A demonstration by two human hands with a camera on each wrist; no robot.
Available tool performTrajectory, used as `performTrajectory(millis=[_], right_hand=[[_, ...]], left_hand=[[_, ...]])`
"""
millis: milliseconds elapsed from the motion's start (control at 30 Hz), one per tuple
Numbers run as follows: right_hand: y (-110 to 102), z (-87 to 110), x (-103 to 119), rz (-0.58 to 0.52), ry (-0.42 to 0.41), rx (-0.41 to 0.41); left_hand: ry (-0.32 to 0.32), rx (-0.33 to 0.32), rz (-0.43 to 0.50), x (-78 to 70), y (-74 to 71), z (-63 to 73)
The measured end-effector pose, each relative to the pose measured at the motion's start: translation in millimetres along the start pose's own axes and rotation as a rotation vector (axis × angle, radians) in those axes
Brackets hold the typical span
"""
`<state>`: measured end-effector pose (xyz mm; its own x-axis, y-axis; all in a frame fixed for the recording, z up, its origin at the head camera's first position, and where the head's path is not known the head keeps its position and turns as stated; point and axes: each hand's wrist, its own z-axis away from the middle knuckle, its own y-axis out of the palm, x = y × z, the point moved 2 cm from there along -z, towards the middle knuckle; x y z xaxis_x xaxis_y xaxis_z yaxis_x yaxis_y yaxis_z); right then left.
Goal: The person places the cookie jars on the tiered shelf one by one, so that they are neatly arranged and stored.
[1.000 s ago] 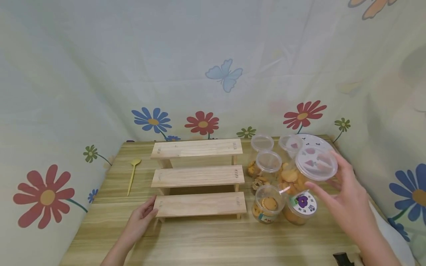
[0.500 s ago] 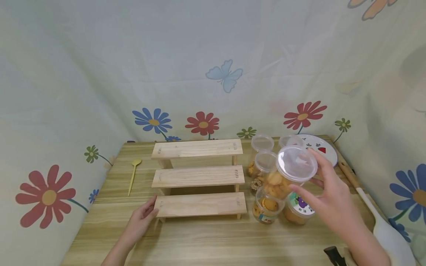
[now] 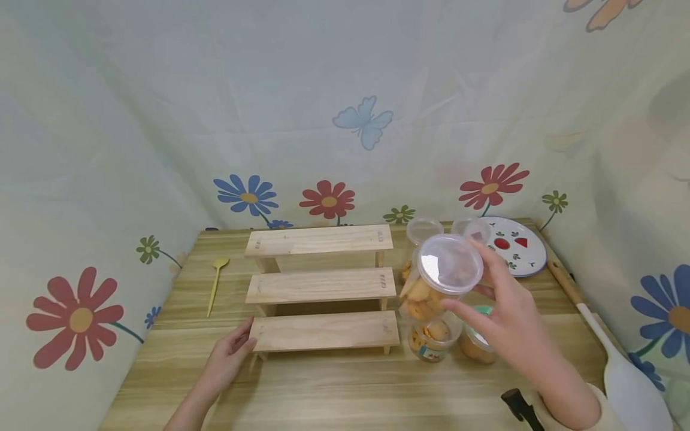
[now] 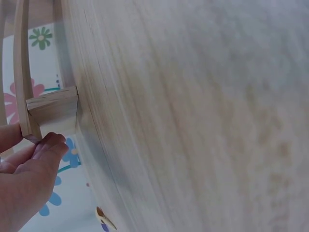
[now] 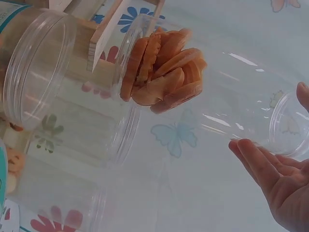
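My right hand (image 3: 509, 320) holds a clear plastic jar (image 3: 450, 263) by its lidded end. It is raised and tilted above other jars, with tan crinkle-edged snack pieces (image 5: 161, 72) gathered at its bottom. At the left end of the lowest step of a three-step wooden stand (image 3: 323, 332), my left hand (image 3: 229, 359) pinches the board. In the left wrist view the thumb lies on one face of that board (image 4: 24, 72) and the fingers on the other. Below the held jar stands a clear jar of round cookies (image 3: 430, 346), beside a jar with a green-edged label (image 3: 477, 346), partly hidden by my right hand.
Two lidded jars (image 3: 424, 228) stand behind the held one. A patterned plate (image 3: 530, 260) lies at the back right. Along the right edge is a white spatula (image 3: 633, 389) with a wooden handle. A yellow spoon (image 3: 215, 284) lies left of the stand.
My right hand has carried the jar leftward toward the stand, uncovering the plate and the spatula handle. My left hand stays at the lowest step.
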<state>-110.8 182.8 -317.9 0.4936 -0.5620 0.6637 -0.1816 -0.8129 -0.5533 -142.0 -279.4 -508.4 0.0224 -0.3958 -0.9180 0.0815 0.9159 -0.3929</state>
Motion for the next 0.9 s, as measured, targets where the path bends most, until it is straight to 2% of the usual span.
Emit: performTrajectory(millis=[200,400,567,900], right_hand=[[11.2,-8.8,2.5,-0.047,-0.055,0.033],[23.4,-18.3,4.9,-0.089,-0.047,0.072],[32.4,-24.6,7.1,-0.104,-0.045,0.081],[52.3,-39.7,15.1,-0.231,-0.105,0.086]], left_hand=[[0.022,-0.011,-0.010,4.7,-1.5,0.8],[0.039,-0.019,-0.024,4.5,-2.9,2.7],[0.033,-0.012,-0.025,1.9,-1.8,2.4],[0.036,-0.015,-0.032,4.5,1.2,-0.7]])
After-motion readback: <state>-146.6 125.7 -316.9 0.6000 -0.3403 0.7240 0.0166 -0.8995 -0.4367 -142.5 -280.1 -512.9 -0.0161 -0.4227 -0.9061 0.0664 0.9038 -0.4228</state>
